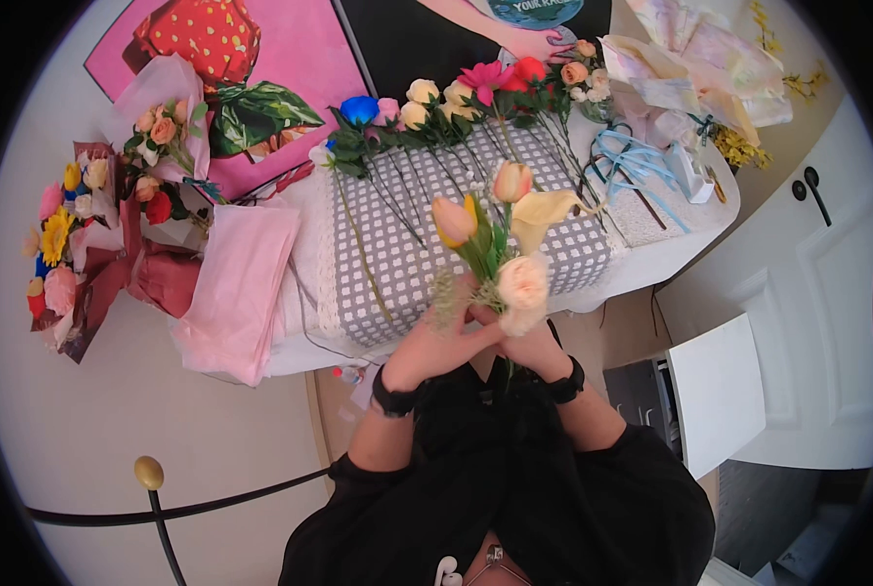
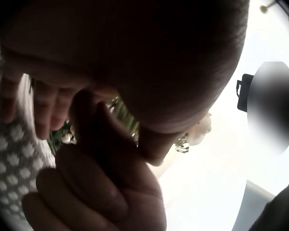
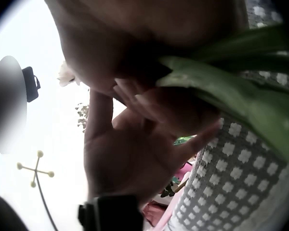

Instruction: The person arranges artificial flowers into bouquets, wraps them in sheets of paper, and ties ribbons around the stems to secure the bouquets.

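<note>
One hand (R) curled rnd stems, L straighter.

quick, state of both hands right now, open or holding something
Left hand: several fingers look straight, but whether it pinches anything cannot be told.
Right hand: closed, holding flower stems.

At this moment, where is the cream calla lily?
In the head view, the calla lily is on the right side of the held bunch, below and right of the upper tulip, above the pale peach rose.
</note>
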{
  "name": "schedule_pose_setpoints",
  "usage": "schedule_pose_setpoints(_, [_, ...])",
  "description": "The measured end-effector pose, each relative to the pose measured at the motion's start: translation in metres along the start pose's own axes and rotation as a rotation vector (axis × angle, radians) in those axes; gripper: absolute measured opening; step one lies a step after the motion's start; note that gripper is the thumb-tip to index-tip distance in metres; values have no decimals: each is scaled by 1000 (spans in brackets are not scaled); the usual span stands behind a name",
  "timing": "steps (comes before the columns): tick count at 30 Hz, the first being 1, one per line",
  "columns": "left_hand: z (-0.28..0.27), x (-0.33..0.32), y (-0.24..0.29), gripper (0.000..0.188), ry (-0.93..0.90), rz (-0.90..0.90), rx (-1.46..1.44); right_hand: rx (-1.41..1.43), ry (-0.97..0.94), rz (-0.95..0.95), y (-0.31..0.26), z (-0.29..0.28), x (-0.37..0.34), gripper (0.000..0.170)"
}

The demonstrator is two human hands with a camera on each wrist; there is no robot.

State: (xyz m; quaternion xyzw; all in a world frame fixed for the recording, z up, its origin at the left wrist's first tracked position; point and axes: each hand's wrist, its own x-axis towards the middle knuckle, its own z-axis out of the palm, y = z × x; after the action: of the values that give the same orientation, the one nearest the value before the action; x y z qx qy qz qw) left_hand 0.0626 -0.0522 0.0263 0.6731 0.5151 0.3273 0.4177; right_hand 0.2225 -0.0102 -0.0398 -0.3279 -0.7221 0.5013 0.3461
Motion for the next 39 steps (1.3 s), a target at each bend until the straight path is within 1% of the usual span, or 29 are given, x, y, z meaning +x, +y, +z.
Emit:
schedule_pose_setpoints(1, [0,-7,4,43,233,256,264,-50,177,-245,3,1,1,22])
schedule_pose_setpoints(2, [-7,-17,10,42,244,269,465,123,284,-172,3,5,5,19])
schedule_pose_setpoints(3, [-12,-29,18,42,232,276,463,122,297,-167,3,1,4,19])
schedule_pose_setpoints(5, [-18,-49,39,47,286,108,284,-62,330,42,2,-8,4,18])
schedule_pose_setpoints(6, [-20,-51,51,47,282,108,285,-71,355,64,2,-9,5,17])
schedule_pose_setpoints(7, [-21,-54,62,50,417,199,330,-69,356,65,2,-8,6,17])
schedule_pose_setpoints(8, [-21,-56,68,52,554,290,376,-85,391,20,1,-7,7,16])
schedule_pose_setpoints(9, [-19,-51,69,52,554,292,379,-102,427,-27,-1,-5,8,15])
schedule_pose_setpoints(11, [-13,-31,71,57,602,541,486,-123,448,-49,-8,-2,9,14])
schedule_pose_setpoints(12, [-9,-24,69,57,599,547,489,-146,469,-70,-13,-2,9,15])
schedule_pose_setpoints(14, [-4,-11,59,55,734,573,574,-156,496,-70,-20,-1,7,15])
schedule_pose_setpoints(16, [-6,-3,50,53,752,594,566,-166,523,-64,-22,0,5,17])
schedule_pose_setpoints(18, [-7,3,44,52,774,607,555,-113,530,-73,-21,0,3,18])
schedule_pose_setpoints(20, [-8,7,40,44,733,587,383,-116,532,-73,-23,-1,1,18])
schedule_pose_setpoints(21, [-8,10,37,44,735,587,385,-118,534,-77,-23,-1,2,19])
schedule_pose_setpoints(23, [-6,15,32,32,703,597,-21,-119,533,-67,-23,0,2,19])
schedule_pose_setpoints(24, [-5,15,33,32,703,598,-20,-121,534,-53,-23,0,1,19])
schedule_pose_setpoints(26, [-4,13,40,26,658,513,-176,-144,523,-69,-21,0,1,19])
schedule_pose_setpoints(27, [-5,13,42,26,657,512,-176,-169,511,-84,-20,0,1,19])
schedule_pose_setpoints(30, [-6,13,43,27,609,469,-215,-136,510,-85,-19,1,0,19])
schedule_pose_setpoints(32, [-7,15,42,38,613,506,-211,-113,518,-100,-16,1,0,18])
schedule_pose_setpoints(33, [-7,15,42,38,614,506,-210,-91,527,-115,-14,2,1,18])
schedule_pose_setpoints(35, [-6,12,46,51,601,463,-291,-63,529,-109,-12,3,2,17])
schedule_pose_setpoints(36, [-6,11,48,51,601,461,-291,-37,530,-105,-11,4,3,17])
schedule_pose_setpoints(38, [-6,8,53,59,708,402,-257,-36,527,-101,-9,4,4,17])
schedule_pose_setpoints(39, [-7,6,56,59,709,401,-257,-35,524,-99,-8,5,4,17])
